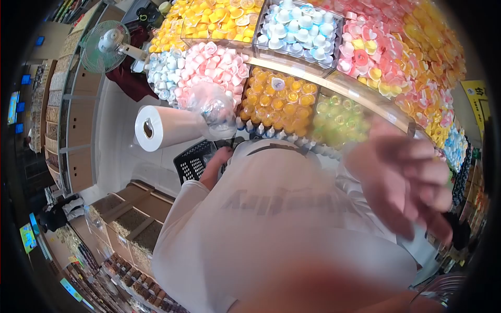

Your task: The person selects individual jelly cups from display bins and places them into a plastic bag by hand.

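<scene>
Low beside my body, my left hand (224, 155) is closed at the dark handle of a black shopping basket (189, 163); my shirt partly hides the fingers. My right hand (404, 180) is raised close to the camera at the right, blurred, with its fingers loosely bent and apart. Nothing shows in it. Behind it are clear-lidded green cups (340, 117) and pink heart-shaped packs (365, 49). Orange jelly cups (279, 99) fill the section in front of my body.
A large white roll of plastic bags (169, 128) juts out left of the display, with a crumpled clear bag (215, 109) at its end. Blue-and-white cups (297, 28) fill a clear bin. A fan (107, 46) stands at the upper left. Wooden bins (130, 219) line the left.
</scene>
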A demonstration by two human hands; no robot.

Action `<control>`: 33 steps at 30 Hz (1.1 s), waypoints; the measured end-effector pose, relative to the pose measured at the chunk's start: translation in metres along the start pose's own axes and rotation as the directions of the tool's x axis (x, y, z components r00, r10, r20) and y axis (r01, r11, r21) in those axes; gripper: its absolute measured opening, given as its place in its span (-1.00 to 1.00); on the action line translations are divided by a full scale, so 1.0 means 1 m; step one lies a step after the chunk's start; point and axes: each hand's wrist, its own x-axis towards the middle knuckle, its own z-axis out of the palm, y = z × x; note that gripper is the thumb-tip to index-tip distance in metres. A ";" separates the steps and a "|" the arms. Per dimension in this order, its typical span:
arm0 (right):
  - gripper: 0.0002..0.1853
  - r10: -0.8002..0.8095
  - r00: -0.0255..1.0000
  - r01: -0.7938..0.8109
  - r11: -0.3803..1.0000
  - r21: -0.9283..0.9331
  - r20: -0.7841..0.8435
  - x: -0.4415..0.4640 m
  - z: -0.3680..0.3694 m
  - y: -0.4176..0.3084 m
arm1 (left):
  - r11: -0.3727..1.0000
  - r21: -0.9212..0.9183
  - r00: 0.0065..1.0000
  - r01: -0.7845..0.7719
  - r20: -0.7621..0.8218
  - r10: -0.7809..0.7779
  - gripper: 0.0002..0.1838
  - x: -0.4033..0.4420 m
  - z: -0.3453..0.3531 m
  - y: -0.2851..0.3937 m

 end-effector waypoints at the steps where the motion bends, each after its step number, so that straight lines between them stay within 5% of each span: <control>1: -0.48 0.180 0.984 -0.180 0.983 -0.027 0.005 -0.030 -0.003 0.011 | 0.997 0.054 0.999 -0.047 -0.004 0.047 -0.60 -0.005 -0.011 0.017; 3: -0.53 0.649 0.739 -0.637 0.761 -0.122 0.182 -0.092 -0.028 0.025 | 0.996 0.046 0.995 -0.081 -0.046 0.084 -0.64 -0.018 -0.026 0.042; 5: -0.54 0.934 0.340 -0.897 0.358 -0.258 0.114 -0.148 -0.030 0.025 | 0.968 -0.083 0.962 -0.235 -0.162 0.219 -0.70 -0.035 -0.047 0.071; 6: -0.59 0.976 0.202 -0.935 0.216 -0.281 0.077 -0.164 -0.028 0.020 | 0.968 -0.088 0.962 -0.234 -0.162 0.218 -0.70 -0.044 -0.058 0.089; 8: -0.62 0.984 0.087 -0.895 0.145 -0.423 0.152 -0.188 -0.030 0.009 | 0.943 -0.254 0.975 -0.215 -0.108 0.193 -0.73 -0.061 -0.086 0.126; 10: -0.64 0.981 0.003 -0.888 0.091 -0.452 0.193 -0.203 -0.026 -0.005 | 0.936 -0.201 0.946 -0.290 -0.206 0.249 -0.73 -0.076 -0.110 0.152; 17: -0.66 0.907 -0.021 -0.832 0.217 -0.511 0.420 -0.198 -0.018 -0.012 | 0.940 -0.170 0.813 -0.296 -0.561 0.155 -0.73 -0.070 -0.145 0.171; 19: -0.67 0.914 -0.009 -0.845 0.210 -0.491 0.406 -0.197 -0.017 -0.009 | 0.964 0.125 0.642 -0.237 -0.724 0.252 -0.70 -0.055 -0.145 0.160; 21: -0.68 0.926 -0.014 -0.844 0.192 -0.502 0.378 -0.199 -0.020 -0.011 | 0.973 0.147 0.629 -0.176 -0.744 0.226 -0.67 -0.044 -0.139 0.158; 23: -0.69 0.923 -0.020 -0.846 0.190 -0.499 0.384 -0.201 -0.022 -0.011 | 0.914 0.349 0.567 -0.205 -0.719 0.402 -0.69 -0.017 -0.131 0.138; 24: -0.70 0.927 -0.020 -0.851 0.180 -0.494 0.374 -0.202 -0.023 -0.013 | 0.909 0.356 0.563 -0.217 -0.715 0.414 -0.69 -0.010 -0.132 0.136; 26: -0.69 0.936 -0.070 -0.852 0.123 -0.508 0.346 -0.203 -0.027 -0.016 | 0.834 0.550 0.905 -0.038 -0.335 0.262 -0.68 -0.015 -0.149 0.154; 27: -0.69 0.937 -0.123 -0.852 0.070 -0.520 0.327 -0.205 -0.029 -0.016 | 0.829 0.557 0.898 -0.047 -0.340 0.280 -0.68 -0.015 -0.154 0.162; 29: -0.69 0.948 0.007 -0.821 0.188 -0.540 0.320 -0.212 -0.036 -0.018 | 0.927 0.369 0.880 0.067 -0.460 0.119 -0.69 -0.012 -0.165 0.184; 31: -0.69 0.951 -0.048 -0.826 0.135 -0.547 0.306 -0.210 -0.038 -0.018 | 0.960 0.256 0.813 0.111 -0.579 0.060 -0.69 0.005 -0.156 0.158; 32: -0.70 0.948 -0.081 -0.809 0.116 -0.575 0.306 -0.208 -0.038 -0.018 | 0.917 0.295 0.843 0.269 -0.533 -0.076 -0.67 0.006 -0.158 0.160; 33: -0.70 0.950 -0.067 -0.809 0.126 -0.573 0.304 -0.208 -0.039 -0.017 | 0.917 0.301 0.839 0.262 -0.540 -0.063 -0.67 0.006 -0.160 0.161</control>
